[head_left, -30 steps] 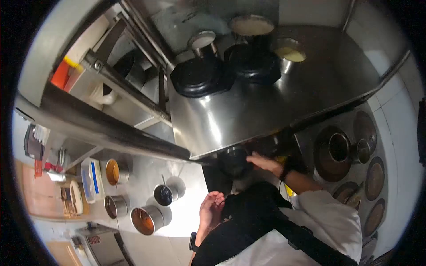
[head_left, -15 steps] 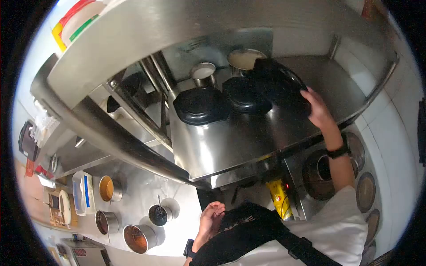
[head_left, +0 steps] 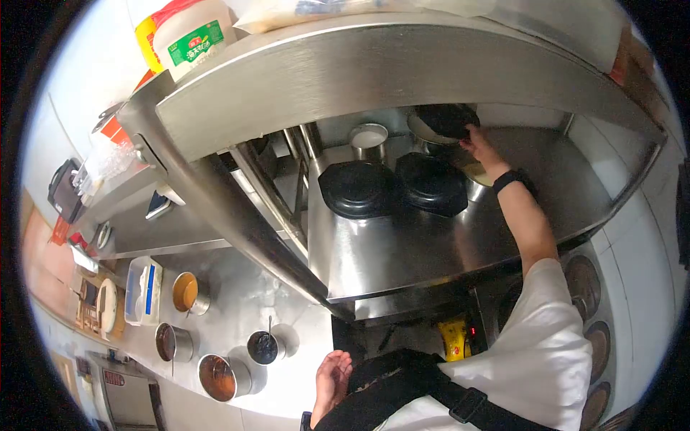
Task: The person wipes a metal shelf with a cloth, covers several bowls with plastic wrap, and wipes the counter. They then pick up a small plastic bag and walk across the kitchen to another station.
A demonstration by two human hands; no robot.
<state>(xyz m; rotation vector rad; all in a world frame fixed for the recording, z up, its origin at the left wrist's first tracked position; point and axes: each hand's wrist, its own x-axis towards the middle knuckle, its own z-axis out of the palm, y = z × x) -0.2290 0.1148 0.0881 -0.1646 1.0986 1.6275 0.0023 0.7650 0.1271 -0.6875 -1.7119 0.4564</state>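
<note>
My right hand (head_left: 484,147) reaches onto the steel shelf (head_left: 402,251) and grips the edge of a black lid (head_left: 447,120). That lid is tilted over a steel pot (head_left: 425,138) at the back. Two more black lids lie side by side on the shelf, one at the left (head_left: 357,188) and one nearer the middle (head_left: 431,183). Beside the middle lid, a pot with pale contents (head_left: 477,177) shows partly behind my right wrist. Low in the view, my left hand (head_left: 333,379) is raised near my body with its fingers loosely curled and nothing visible in it.
A small pot with white contents (head_left: 369,140) stands at the back of the shelf. A thick steel post (head_left: 237,223) slants at the left. Several pots with sauces, one dark (head_left: 263,348), stand on the lower counter (head_left: 237,287). A yellow packet (head_left: 453,339) lies below the shelf.
My right hand has moved back and to the left with the black lid, uncovering a pot beside the middle lid. The camera view has shifted, showing more of the upper shelf.
</note>
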